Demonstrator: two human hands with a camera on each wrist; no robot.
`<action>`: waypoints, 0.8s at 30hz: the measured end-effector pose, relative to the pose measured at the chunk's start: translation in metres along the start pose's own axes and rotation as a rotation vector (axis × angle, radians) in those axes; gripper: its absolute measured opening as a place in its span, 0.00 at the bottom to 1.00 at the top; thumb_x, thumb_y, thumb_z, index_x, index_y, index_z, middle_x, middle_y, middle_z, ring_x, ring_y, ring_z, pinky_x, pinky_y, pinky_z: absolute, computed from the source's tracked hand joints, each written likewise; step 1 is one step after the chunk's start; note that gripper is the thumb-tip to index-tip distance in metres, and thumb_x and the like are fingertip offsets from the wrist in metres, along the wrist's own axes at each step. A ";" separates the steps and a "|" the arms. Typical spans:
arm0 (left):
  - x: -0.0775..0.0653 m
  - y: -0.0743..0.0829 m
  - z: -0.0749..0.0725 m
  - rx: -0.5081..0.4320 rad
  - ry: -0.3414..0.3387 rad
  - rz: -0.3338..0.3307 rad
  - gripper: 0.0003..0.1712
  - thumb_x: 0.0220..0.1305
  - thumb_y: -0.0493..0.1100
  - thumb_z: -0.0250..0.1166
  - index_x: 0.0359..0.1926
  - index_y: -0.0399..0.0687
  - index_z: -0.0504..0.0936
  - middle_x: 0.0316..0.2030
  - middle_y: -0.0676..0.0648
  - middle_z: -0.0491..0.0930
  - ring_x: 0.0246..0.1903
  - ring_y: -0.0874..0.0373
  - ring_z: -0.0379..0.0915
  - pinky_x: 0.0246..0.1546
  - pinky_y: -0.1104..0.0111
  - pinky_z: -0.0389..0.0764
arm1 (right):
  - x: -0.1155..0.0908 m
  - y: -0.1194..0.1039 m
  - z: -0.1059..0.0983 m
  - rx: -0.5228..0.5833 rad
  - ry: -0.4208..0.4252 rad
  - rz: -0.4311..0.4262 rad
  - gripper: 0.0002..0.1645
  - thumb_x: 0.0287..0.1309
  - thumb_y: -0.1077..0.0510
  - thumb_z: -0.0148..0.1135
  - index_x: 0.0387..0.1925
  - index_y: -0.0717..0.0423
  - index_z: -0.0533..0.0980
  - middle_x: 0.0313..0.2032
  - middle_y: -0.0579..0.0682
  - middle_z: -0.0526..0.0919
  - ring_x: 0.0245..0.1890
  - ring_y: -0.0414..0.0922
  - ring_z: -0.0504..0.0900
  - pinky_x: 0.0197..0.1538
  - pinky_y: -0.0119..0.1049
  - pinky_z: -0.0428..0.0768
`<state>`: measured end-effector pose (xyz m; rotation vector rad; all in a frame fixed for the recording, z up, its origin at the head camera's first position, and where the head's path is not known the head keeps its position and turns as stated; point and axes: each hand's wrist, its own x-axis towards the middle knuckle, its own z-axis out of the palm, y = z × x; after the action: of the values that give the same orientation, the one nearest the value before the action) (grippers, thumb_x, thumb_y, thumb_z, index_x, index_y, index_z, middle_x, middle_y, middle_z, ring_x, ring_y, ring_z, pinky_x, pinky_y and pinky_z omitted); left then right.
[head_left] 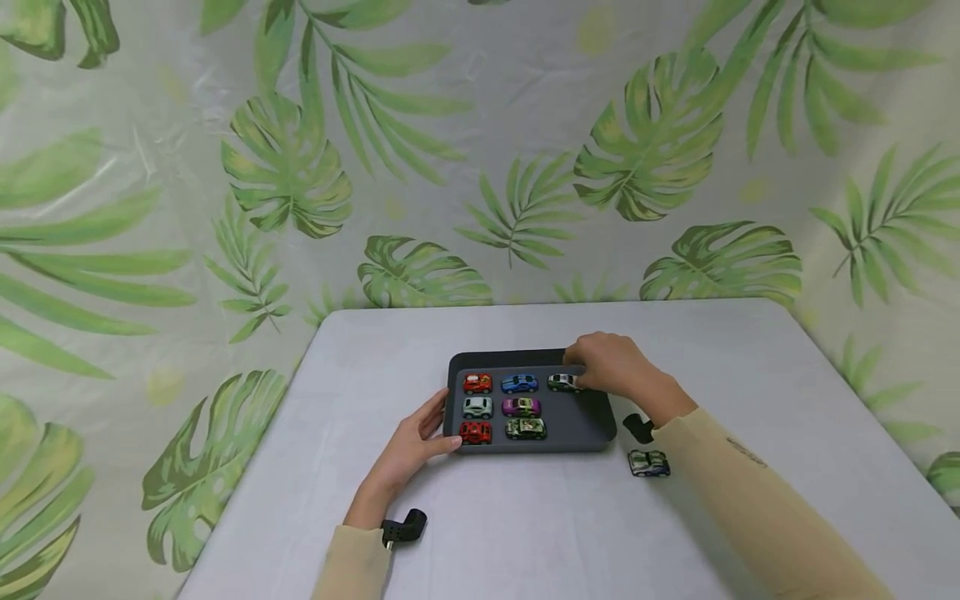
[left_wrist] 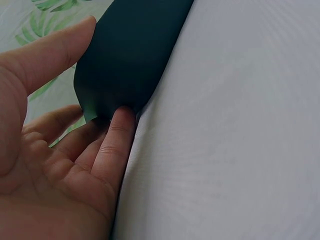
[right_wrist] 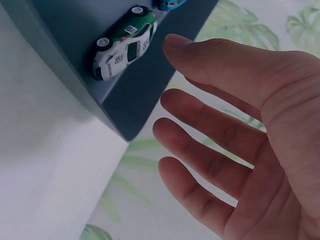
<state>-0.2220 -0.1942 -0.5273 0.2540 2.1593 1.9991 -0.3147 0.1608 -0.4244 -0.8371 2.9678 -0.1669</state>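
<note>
A dark grey tray (head_left: pixel 573 425) lies on the table with several toy cars in rows. My left hand (head_left: pixel 408 442) holds its left end, thumb at the near corner and fingers along the side; the left wrist view shows thumb and fingertips against the dark wall. My right hand (head_left: pixel 611 364) is over the far right corner, beside a white-and-green toy car (right_wrist: pixel 125 47) in the back row. The right wrist view shows its fingers loosely bent and apart from that car, holding nothing. Also in the back row are a red car (head_left: pixel 477 383) and a blue car (head_left: pixel 519 383).
The middle row has a pale car (head_left: pixel 477 407) and a purple car (head_left: pixel 521 407); the front row has a red car (head_left: pixel 476 432) and a camouflage car (head_left: pixel 526 428). Another toy car (head_left: pixel 648 463) sits on the white table (head_left: pixel 525 525), right of the tray. A leaf-patterned curtain (head_left: pixel 525 125) hangs behind.
</note>
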 end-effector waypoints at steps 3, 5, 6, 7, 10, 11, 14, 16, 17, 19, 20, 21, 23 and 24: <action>0.000 0.002 0.001 -0.004 -0.007 -0.002 0.52 0.58 0.38 0.76 0.78 0.58 0.58 0.77 0.50 0.55 0.75 0.52 0.50 0.72 0.61 0.59 | -0.006 0.001 -0.003 0.009 0.023 -0.005 0.18 0.53 0.56 0.77 0.48 0.49 0.86 0.45 0.49 0.87 0.39 0.48 0.84 0.35 0.47 0.83; -0.001 0.002 0.001 -0.002 -0.007 -0.006 0.52 0.58 0.38 0.76 0.78 0.59 0.58 0.77 0.50 0.55 0.75 0.52 0.50 0.71 0.60 0.59 | -0.011 0.002 -0.005 0.017 0.045 -0.011 0.18 0.53 0.56 0.77 0.48 0.49 0.86 0.45 0.49 0.86 0.40 0.48 0.83 0.35 0.47 0.83; -0.001 0.003 0.001 -0.001 -0.007 -0.008 0.52 0.58 0.38 0.76 0.78 0.59 0.58 0.77 0.50 0.55 0.75 0.51 0.50 0.71 0.60 0.59 | -0.013 0.002 -0.006 0.019 0.057 -0.013 0.19 0.53 0.56 0.77 0.48 0.49 0.86 0.45 0.48 0.86 0.40 0.48 0.83 0.35 0.47 0.83; -0.001 0.003 0.001 -0.001 -0.006 -0.010 0.52 0.58 0.38 0.76 0.78 0.59 0.58 0.77 0.50 0.55 0.75 0.51 0.50 0.71 0.60 0.59 | -0.017 0.002 -0.006 0.022 0.071 -0.016 0.19 0.53 0.56 0.77 0.49 0.48 0.86 0.45 0.48 0.86 0.41 0.48 0.83 0.35 0.47 0.83; -0.001 0.002 0.000 0.002 -0.004 -0.010 0.53 0.58 0.38 0.76 0.78 0.59 0.58 0.77 0.50 0.55 0.75 0.52 0.50 0.71 0.59 0.59 | -0.026 0.002 -0.008 0.025 0.102 -0.015 0.20 0.53 0.55 0.78 0.50 0.47 0.86 0.45 0.47 0.84 0.41 0.49 0.83 0.35 0.47 0.83; -0.001 0.002 0.000 0.004 -0.002 -0.010 0.53 0.58 0.38 0.76 0.78 0.59 0.58 0.76 0.50 0.55 0.75 0.52 0.50 0.71 0.59 0.59 | -0.030 0.002 -0.009 0.026 0.111 -0.014 0.21 0.53 0.55 0.78 0.50 0.47 0.86 0.45 0.47 0.84 0.41 0.49 0.83 0.35 0.46 0.83; -0.001 0.001 0.000 0.006 0.001 -0.006 0.53 0.58 0.39 0.77 0.78 0.60 0.58 0.76 0.51 0.55 0.75 0.52 0.50 0.71 0.59 0.60 | -0.041 0.002 -0.009 0.034 0.122 -0.002 0.21 0.53 0.54 0.78 0.50 0.47 0.85 0.44 0.47 0.83 0.38 0.48 0.82 0.33 0.45 0.81; -0.001 0.001 0.000 0.007 0.003 -0.007 0.53 0.57 0.39 0.77 0.78 0.60 0.59 0.76 0.51 0.55 0.75 0.52 0.51 0.71 0.59 0.60 | -0.049 0.003 -0.008 0.044 0.127 0.010 0.22 0.53 0.54 0.78 0.51 0.48 0.85 0.44 0.47 0.82 0.37 0.48 0.81 0.32 0.44 0.81; -0.001 0.001 0.001 0.008 0.003 -0.009 0.52 0.57 0.39 0.77 0.78 0.60 0.59 0.76 0.51 0.55 0.75 0.52 0.51 0.71 0.60 0.60 | -0.053 0.003 -0.007 0.048 0.129 0.019 0.22 0.52 0.54 0.78 0.51 0.48 0.85 0.44 0.48 0.83 0.37 0.48 0.82 0.32 0.44 0.81; -0.001 0.001 0.001 0.005 0.001 -0.009 0.52 0.57 0.38 0.77 0.78 0.59 0.59 0.76 0.50 0.55 0.75 0.52 0.51 0.71 0.60 0.60 | -0.061 0.005 -0.005 0.064 0.131 0.037 0.23 0.52 0.54 0.78 0.51 0.48 0.85 0.45 0.49 0.83 0.37 0.48 0.81 0.32 0.44 0.81; -0.001 0.001 0.001 0.006 0.002 -0.006 0.53 0.57 0.38 0.77 0.78 0.59 0.58 0.76 0.50 0.55 0.75 0.51 0.51 0.71 0.60 0.60 | -0.064 0.006 -0.003 0.069 0.133 0.044 0.23 0.52 0.54 0.78 0.51 0.48 0.85 0.45 0.49 0.83 0.36 0.47 0.81 0.31 0.43 0.80; -0.002 0.002 0.001 0.007 0.005 -0.007 0.53 0.57 0.38 0.77 0.78 0.59 0.58 0.76 0.50 0.55 0.75 0.51 0.50 0.71 0.59 0.60 | -0.067 0.007 -0.002 0.075 0.134 0.052 0.23 0.52 0.54 0.78 0.51 0.48 0.85 0.45 0.49 0.83 0.36 0.47 0.81 0.31 0.43 0.80; -0.002 0.002 0.002 0.009 0.008 -0.006 0.53 0.57 0.38 0.77 0.78 0.59 0.58 0.76 0.50 0.55 0.75 0.51 0.50 0.71 0.59 0.60 | -0.073 0.008 -0.001 0.089 0.138 0.059 0.23 0.52 0.54 0.78 0.51 0.48 0.84 0.45 0.50 0.83 0.35 0.46 0.81 0.30 0.42 0.80; -0.002 0.003 0.002 0.011 0.010 -0.006 0.53 0.57 0.38 0.77 0.78 0.59 0.58 0.76 0.50 0.55 0.75 0.51 0.51 0.71 0.59 0.60 | -0.075 0.009 0.000 0.097 0.140 0.060 0.23 0.52 0.54 0.78 0.52 0.48 0.84 0.45 0.50 0.82 0.34 0.46 0.80 0.29 0.42 0.79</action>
<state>-0.2197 -0.1929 -0.5247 0.2397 2.1754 1.9896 -0.2552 0.2078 -0.4234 -0.7538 3.0797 -0.3784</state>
